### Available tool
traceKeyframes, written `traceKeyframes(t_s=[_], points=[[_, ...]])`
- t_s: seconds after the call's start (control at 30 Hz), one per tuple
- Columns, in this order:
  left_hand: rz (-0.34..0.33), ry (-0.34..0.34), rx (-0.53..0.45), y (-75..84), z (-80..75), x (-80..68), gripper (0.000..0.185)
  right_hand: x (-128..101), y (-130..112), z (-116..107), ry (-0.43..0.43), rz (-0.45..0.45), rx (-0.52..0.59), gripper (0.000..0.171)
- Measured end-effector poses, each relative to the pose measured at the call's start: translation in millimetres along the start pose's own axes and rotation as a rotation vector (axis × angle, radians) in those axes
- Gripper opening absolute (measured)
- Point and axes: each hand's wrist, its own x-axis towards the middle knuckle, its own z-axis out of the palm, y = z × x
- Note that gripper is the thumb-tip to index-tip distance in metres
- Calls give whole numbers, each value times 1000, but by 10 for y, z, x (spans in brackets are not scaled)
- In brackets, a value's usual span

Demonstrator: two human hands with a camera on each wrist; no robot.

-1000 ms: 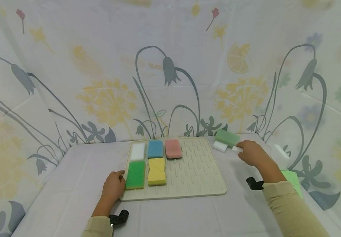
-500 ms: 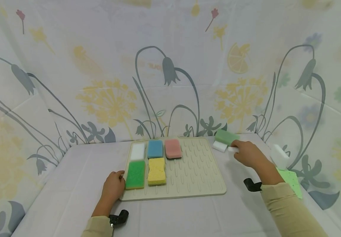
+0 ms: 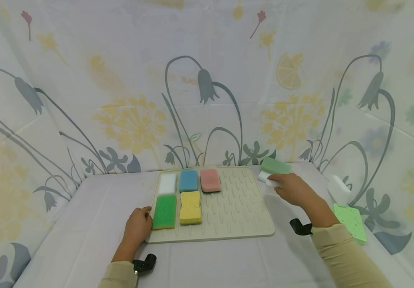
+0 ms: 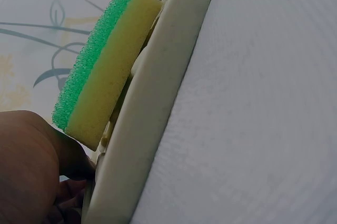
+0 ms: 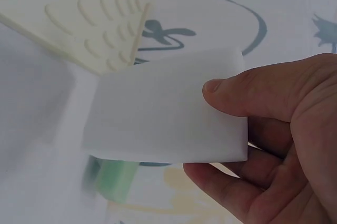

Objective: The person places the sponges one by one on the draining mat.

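In the right wrist view my right hand [image 5: 284, 124] pinches a white melamine sponge [image 5: 163, 113] between thumb and fingers. The head view has this hand [image 3: 293, 190] above the table, right of a beige ridged drying mat [image 3: 235, 212]. My left hand [image 3: 137, 225] grips the mat's left edge, next to a green scouring sponge [image 3: 164, 212]. Its fingertips are partly hidden in the left wrist view. On the mat also lie a white sponge [image 3: 167, 184], a blue sponge [image 3: 188, 181], a pink sponge [image 3: 210, 180] and a yellow sponge [image 3: 190, 208].
Behind my right hand a pale green sponge [image 3: 275, 165] leans over another white block [image 3: 263, 176]. Farther right are a white block [image 3: 339, 190] and a light green speckled sponge [image 3: 351, 223]. A patterned cloth [image 3: 207, 120] hangs behind the table.
My right hand has moved left toward the mat with the white sponge, away from the right side. My left hand stays at the mat's edge.
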Motion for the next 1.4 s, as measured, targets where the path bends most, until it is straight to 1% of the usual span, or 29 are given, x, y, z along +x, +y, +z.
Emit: traceKeyframes(t_s=[0.3,0.63,1.03,1.23,1.4], points=[[-1,6,0,2,3,11,36,7,-129,2,24,-55,-4,34],[-5,17,2,2,9,10,35,36,-265,29,21,-61,13,36],[-13,11,-2,16,-8,-2,35,92,-443,185,26,-117,-3,36],[-5,13,-6,18,-13,-9,35,109,-544,278,30,-122,47,37],[-9,11,-5,20,-13,-6,35,109,-629,329,54,-155,33,36]])
